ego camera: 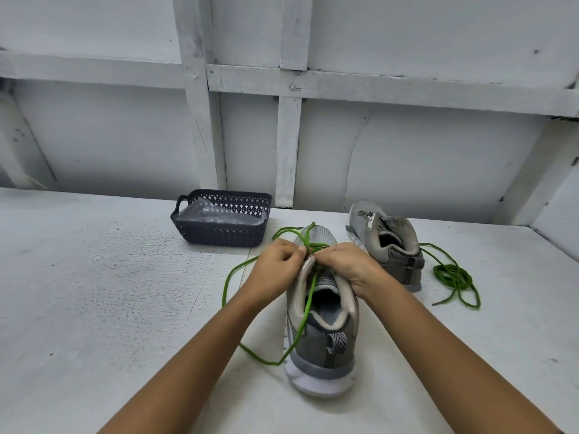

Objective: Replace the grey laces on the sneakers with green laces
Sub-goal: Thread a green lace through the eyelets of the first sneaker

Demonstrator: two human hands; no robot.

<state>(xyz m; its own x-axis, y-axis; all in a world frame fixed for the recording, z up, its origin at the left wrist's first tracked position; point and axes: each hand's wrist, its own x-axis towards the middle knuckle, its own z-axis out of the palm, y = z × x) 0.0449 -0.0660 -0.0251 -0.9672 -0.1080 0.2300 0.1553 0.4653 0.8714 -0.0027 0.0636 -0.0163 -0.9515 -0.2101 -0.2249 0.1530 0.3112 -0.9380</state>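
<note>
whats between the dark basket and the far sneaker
In the head view, the toe of the near sneaker lies between the basket and the far sneaker, with loops of the green lace over it.

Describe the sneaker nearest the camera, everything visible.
The sneaker is grey mesh and knit, with a white sole, pale collar lining and a striped heel tab. It stands upright on the white table, heel toward the camera. No grey lace shows on it. A green lace runs from its front eyelets, over the opening and down one side onto the table. The left hand and right hand pinch that lace at the eyelets.
</note>
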